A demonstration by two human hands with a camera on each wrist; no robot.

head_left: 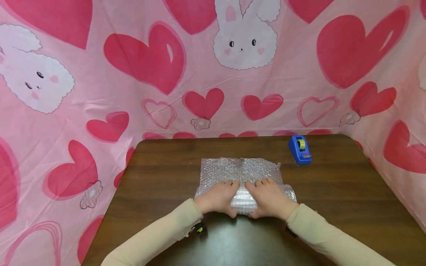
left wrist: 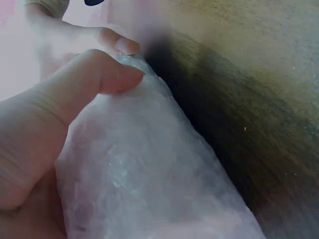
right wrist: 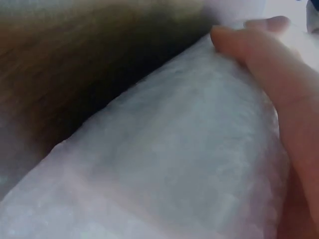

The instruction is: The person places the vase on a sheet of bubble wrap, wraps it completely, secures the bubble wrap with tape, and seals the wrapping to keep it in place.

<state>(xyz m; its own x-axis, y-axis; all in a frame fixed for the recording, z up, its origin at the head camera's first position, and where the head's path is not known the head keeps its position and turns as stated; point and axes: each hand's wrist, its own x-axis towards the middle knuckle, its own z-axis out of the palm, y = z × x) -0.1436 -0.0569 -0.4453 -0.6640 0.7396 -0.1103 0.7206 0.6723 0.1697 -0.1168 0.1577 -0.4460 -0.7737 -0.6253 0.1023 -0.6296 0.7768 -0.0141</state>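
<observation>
A sheet of clear bubble wrap [head_left: 236, 168] lies on the table, its near side rolled into a thick bundle [head_left: 244, 202]. My left hand [head_left: 217, 197] grips the left part of this bundle, thumb on the near side and fingers over the top. On the right part, my right hand [head_left: 272, 198] holds it in the same way. Both wrist views show the wrapped bundle [left wrist: 144, 159] close up, with a thumb pressed along it. Whatever may be inside the bubble wrap is hidden by its layers.
A blue tape dispenser [head_left: 300, 150] with a yellowish roll stands at the table's back right. The dark wooden table [head_left: 159, 177] runs back to a pink cloth [head_left: 233, 88] printed with hearts and rabbits, which hangs behind and along both sides.
</observation>
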